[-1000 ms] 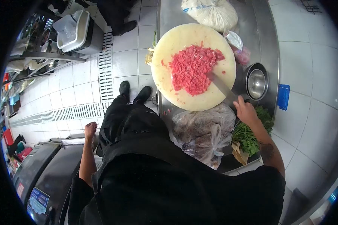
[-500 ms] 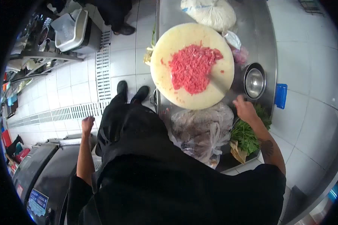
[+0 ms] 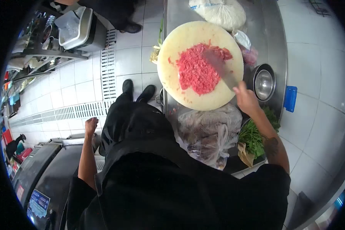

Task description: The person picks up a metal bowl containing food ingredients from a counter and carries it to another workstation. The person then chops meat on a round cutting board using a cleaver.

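Observation:
A round cream chopping block (image 3: 168, 76) lies on the steel table, with a heap of chopped red meat (image 3: 197, 73) on its middle. My right hand (image 3: 246, 100) is closed round the handle of a broad knife (image 3: 229, 79), at the block's right edge. The knife's blade is blurred and lies over the right part of the meat. Away from the table, at the left, my left hand (image 3: 91, 125) hangs in the air over the floor. Its fingers are curled in, and nothing shows in them.
Nested metal bowls (image 3: 264, 85), a tied white bag (image 3: 224, 15), wrapped bags (image 3: 207, 132) and leafy greens (image 3: 253, 140) surround the block on the steel table (image 3: 274, 42). Another person's shoe (image 3: 131, 27) is at the top. A white tub (image 3: 74, 32) stands upper left.
My right hand and the knife have moved up and slightly left, and the blade now reaches over the meat. My left hand stays curled at the left.

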`<move>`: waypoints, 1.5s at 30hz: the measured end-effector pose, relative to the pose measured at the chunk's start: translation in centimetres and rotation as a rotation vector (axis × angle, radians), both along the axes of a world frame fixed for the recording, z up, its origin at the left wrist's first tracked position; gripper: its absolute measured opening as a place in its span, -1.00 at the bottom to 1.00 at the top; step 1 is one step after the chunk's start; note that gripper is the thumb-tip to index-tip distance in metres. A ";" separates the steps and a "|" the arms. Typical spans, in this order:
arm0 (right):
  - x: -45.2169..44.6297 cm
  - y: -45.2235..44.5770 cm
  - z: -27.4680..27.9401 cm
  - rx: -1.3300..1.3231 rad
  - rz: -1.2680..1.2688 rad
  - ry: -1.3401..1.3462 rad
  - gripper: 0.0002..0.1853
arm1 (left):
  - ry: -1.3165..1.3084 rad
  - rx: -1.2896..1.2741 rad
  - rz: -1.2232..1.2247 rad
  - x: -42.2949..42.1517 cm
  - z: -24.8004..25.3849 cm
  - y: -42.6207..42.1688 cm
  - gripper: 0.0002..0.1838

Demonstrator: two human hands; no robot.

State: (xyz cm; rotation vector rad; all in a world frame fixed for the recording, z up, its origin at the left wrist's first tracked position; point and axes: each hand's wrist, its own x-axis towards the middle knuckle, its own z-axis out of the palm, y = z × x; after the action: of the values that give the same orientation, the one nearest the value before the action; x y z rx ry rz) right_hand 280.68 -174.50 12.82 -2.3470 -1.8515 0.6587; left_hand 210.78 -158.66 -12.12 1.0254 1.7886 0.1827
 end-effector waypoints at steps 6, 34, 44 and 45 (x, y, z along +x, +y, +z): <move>-1.8 1.7 1.5 0.251 -0.101 0.138 -0.79 | 0.003 -0.043 -0.095 -1.3 0.5 1.3 -0.64; -2.7 6.2 2.6 0.117 0.140 0.014 -0.80 | 0.087 0.015 0.009 0.3 2.0 -0.1 -0.68; -3.7 3.2 0.4 0.085 0.113 0.030 -0.79 | -0.085 -0.043 0.050 -3.1 -1.1 -3.1 -0.66; -3.1 3.7 0.0 0.062 0.119 -0.001 -0.79 | -0.046 -0.032 0.063 -3.0 -1.6 -3.3 -0.67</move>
State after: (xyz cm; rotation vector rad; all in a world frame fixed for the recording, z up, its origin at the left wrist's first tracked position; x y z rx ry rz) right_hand 277.54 -170.82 12.86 -2.2139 -1.9940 0.6028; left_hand 207.78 -161.95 -13.74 0.9357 1.7776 0.2138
